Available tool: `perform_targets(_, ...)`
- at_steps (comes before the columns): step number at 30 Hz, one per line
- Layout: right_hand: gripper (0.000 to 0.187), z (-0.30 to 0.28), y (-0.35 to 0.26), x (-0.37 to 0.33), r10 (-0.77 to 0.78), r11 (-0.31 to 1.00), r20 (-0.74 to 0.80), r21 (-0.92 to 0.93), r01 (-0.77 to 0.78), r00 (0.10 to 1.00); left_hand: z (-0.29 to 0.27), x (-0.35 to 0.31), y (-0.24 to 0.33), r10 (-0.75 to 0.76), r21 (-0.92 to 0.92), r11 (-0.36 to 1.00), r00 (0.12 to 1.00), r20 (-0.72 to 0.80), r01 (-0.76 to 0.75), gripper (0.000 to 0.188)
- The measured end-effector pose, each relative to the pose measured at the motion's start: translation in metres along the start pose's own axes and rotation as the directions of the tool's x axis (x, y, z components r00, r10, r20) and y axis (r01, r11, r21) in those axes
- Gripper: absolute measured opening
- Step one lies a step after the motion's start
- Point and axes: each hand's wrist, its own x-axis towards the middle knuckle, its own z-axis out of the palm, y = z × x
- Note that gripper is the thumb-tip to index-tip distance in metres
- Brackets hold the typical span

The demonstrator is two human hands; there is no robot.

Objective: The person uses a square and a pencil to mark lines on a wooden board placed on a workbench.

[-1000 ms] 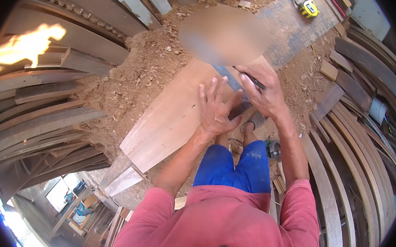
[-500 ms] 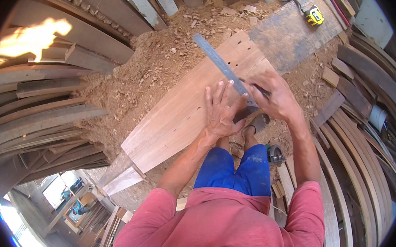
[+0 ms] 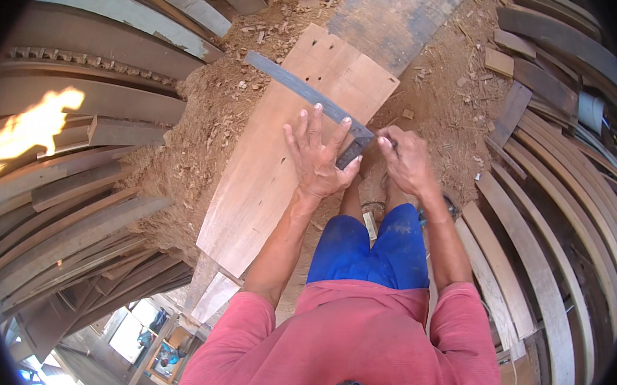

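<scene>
A long, pale reddish wooden board [image 3: 252, 181] with several small dark holes near its far end lies at a slant in front of me. Across it rests a try square, its grey metal blade [image 3: 288, 80] on the face and its dark stock [image 3: 352, 153] along the right edge. My left hand [image 3: 318, 161] is spread flat on the board, fingertips at the blade and thumb against the stock. My right hand [image 3: 407, 160] is closed in a pinch beside the square's corner; what it holds is too small to make out.
A worn, grey-stained plank [image 3: 377, 26] extends beyond the board's far end. Wood chips and sawdust [image 3: 205, 142] cover the ground. Stacked planks line the left [image 3: 78, 105] and right [image 3: 534, 244]. A power tool [image 3: 450, 206] is partly hidden by my right forearm.
My view has shifted, and the yellow tape measure has left it. My right hand has moved from over the blade to the square's corner. My left hand still presses the square.
</scene>
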Motion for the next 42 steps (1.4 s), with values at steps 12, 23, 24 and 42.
perform_targets(12,0.025,0.104,-0.007,-0.018,0.289,0.795,-0.241,0.599,-0.092,0.927,0.003,-0.009,-0.013,0.043,-0.047,0.998,0.999,-0.014,-0.043,0.091)
perform_targets(23,0.026,0.107,-0.003,-0.016,0.269,0.826,-0.286,0.559,-0.068,0.92,0.004,-0.009,-0.015,0.068,-0.044,0.997,0.998,-0.016,-0.068,0.101)
perform_targets(24,0.026,0.107,-0.003,-0.016,0.264,0.827,-0.293,0.559,-0.059,0.919,0.004,-0.009,-0.015,0.069,-0.042,0.997,0.997,-0.018,-0.069,0.102)
perform_targets(42,0.03,0.009,-0.027,-0.025,0.144,0.939,-0.503,0.342,0.043,0.852,-0.001,-0.007,-0.009,0.045,-0.034,0.998,0.999,0.013,-0.044,0.098)
